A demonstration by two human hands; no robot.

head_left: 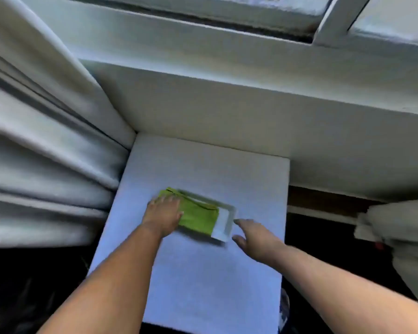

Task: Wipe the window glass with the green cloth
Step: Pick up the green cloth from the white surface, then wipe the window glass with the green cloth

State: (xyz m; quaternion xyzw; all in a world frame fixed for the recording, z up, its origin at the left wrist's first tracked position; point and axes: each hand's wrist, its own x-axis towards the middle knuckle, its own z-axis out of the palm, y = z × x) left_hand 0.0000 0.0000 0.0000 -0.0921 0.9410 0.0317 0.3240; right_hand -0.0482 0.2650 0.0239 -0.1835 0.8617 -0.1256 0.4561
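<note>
A folded green cloth (199, 216) lies in a shallow white tray (223, 226) on a white table top (203, 285). My left hand (163, 216) rests flat on the cloth's left end, fingers spread over it. Just right of the tray, my right hand (249, 236) hovers with its fingers apart, close to the tray's right edge and holding nothing. The window glass (396, 18) shows only as a strip at the top right, above the white frame and sill (227, 75). The picture is blurred by motion.
Pale curtain folds (41, 153) hang along the left, reaching the table's left edge. A white bundle of fabric (401, 232) sits at the right. Dark floor lies on both sides of the table. The wall below the sill stands behind the table.
</note>
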